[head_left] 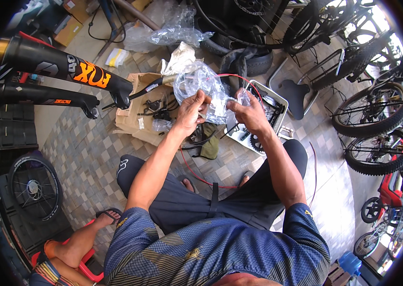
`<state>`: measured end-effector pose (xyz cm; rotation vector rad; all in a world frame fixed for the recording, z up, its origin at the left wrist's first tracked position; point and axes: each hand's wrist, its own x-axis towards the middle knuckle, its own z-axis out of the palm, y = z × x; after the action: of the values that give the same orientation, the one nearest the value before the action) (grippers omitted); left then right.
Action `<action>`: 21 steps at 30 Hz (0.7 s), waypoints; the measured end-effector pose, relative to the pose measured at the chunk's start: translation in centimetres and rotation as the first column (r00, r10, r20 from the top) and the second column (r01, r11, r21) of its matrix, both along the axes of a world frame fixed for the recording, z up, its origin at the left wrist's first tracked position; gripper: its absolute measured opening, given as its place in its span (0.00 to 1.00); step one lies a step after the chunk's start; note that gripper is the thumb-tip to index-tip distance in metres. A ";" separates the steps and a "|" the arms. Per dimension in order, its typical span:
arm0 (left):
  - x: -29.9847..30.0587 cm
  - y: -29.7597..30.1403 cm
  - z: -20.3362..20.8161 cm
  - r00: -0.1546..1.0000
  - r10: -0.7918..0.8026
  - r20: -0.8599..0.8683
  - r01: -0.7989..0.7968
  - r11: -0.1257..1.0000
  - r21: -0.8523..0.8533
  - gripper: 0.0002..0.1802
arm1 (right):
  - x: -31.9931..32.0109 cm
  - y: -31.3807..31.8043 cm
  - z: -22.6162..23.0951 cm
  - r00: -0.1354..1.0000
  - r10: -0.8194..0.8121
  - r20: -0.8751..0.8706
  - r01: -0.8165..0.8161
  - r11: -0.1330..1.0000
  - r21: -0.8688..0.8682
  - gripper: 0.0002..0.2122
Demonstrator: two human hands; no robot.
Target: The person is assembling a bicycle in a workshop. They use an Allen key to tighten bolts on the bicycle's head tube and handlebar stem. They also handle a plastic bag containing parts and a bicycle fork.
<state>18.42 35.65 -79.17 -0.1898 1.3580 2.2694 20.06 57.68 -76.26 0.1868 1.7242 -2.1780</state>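
The crumpled clear plastic bag (199,83) hung between the cardboard box (127,120)'s right edge and the white tray (284,106)'s left, long axis slanting from far left to near right. Your left hand (189,114) and right hand (251,115) pinched it, 1 per side.

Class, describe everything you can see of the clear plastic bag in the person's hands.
The clear plastic bag looks thin, glossy and crumpled, with bright reflections along its creases. It is held up, loosely spread, appearing between the cardboard box and the white tray. The left hand grips its lower part, the right hand its right side. Whether anything is inside is unclear.
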 end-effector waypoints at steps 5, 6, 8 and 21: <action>-0.3 -0.6 0.7 0.983 -0.140 -0.117 0.127 0.986 -0.107 0.13 | 0.0 -0.3 0.0 0.997 0.012 -0.078 -0.006 0.997 0.077 0.13; -0.3 -0.5 0.8 0.982 -0.150 -0.112 0.132 0.980 -0.151 0.11 | 0.0 -0.3 0.0 0.997 0.010 -0.077 -0.006 0.998 0.058 0.12; -0.5 -0.5 0.2 0.970 -0.137 -0.203 0.095 0.974 -0.205 0.08 | 0.0 -0.3 0.1 0.997 0.010 -0.074 -0.008 1.000 0.019 0.12; -0.1 -0.6 -1.2 0.981 -0.118 -0.154 0.078 0.967 -0.244 0.11 | -0.2 -0.4 -1.1 0.948 -0.029 -0.317 0.138 0.934 0.328 0.20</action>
<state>18.32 35.05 -80.37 -0.0089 1.6874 2.0761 19.91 57.27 -77.32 0.0061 2.3136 -2.0250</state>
